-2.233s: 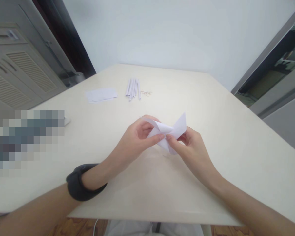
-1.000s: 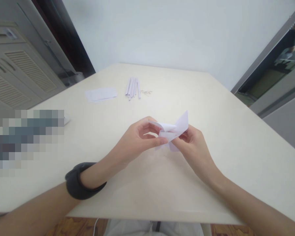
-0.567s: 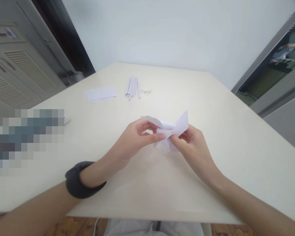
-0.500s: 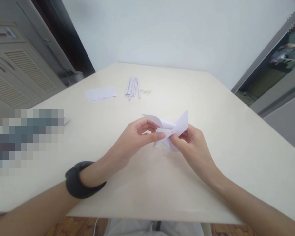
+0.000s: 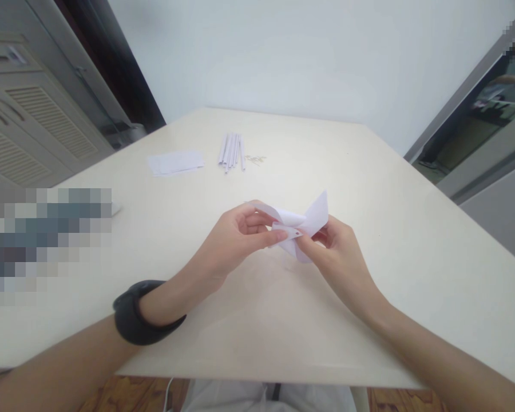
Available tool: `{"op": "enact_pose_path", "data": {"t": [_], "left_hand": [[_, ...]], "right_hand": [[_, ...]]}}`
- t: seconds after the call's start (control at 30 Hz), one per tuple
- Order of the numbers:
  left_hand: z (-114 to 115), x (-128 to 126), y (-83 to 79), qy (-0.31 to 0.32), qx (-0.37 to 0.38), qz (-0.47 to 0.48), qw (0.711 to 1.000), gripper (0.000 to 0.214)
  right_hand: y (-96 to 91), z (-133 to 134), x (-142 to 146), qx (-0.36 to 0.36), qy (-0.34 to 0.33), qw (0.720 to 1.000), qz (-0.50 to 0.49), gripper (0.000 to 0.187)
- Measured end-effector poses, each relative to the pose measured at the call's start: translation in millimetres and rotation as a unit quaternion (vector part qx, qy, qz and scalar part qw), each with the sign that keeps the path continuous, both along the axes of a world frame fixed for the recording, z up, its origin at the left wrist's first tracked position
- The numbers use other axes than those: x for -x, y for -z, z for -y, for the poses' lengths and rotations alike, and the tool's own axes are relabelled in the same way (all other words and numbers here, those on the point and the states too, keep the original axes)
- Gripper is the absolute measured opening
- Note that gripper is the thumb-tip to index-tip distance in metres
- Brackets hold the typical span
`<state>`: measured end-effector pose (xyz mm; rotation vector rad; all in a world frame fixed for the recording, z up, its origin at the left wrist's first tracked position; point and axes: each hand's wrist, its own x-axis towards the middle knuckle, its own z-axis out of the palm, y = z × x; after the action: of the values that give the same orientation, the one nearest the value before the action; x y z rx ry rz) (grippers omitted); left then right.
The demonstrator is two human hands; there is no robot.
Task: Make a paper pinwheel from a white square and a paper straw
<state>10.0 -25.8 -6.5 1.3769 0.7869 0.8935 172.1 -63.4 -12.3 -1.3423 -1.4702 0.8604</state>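
Observation:
A folded white paper shape (image 5: 314, 218), with curled flaps like a pinwheel, is held just above the cream table (image 5: 395, 229). My left hand (image 5: 236, 240) pinches its left flaps between thumb and fingers; a black band sits on that wrist. My right hand (image 5: 337, 254) grips the paper's right side from below, thumb pressed near the middle. Both hands meet at the paper's centre.
Farther back on the table lie a bundle of rolled white paper sticks (image 5: 232, 151), some small pins (image 5: 254, 159) beside them, and a few flat white paper sheets (image 5: 175, 162). A blurred-out patch covers the left. A cabinet stands at the far left.
The paper has been turned and its flaps bent slightly between the fingers. Both hands stay in nearly the same place, still gripping it.

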Motion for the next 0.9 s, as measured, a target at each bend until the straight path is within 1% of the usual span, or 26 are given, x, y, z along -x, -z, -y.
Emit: {"op": "enact_pose_path", "data": {"t": [0.17,0.43,0.67,0.9], "left_hand": [[0.7,1.9,-0.5,-0.005,-0.011,-0.005,1.000,0.018],[0.3,0.8,-0.8,-0.039,-0.029,-0.030,0.998,0.017],[1.1,0.5,-2.7,-0.044,-0.025,-0.031,0.998,0.022],[-1.1,1.7,-0.5,-0.042,-0.034,-0.040,0.998,0.023]], "right_hand": [[-0.5,0.7,-0.2,0.000,0.003,1.000,0.007,0.008],[0.3,0.3,-1.3,0.004,0.006,1.000,0.009,0.011],[0.4,0.3,1.0,0.008,0.001,1.000,0.003,0.013],[-1.0,1.1,0.3,0.015,-0.002,1.000,0.009,0.010]]}}
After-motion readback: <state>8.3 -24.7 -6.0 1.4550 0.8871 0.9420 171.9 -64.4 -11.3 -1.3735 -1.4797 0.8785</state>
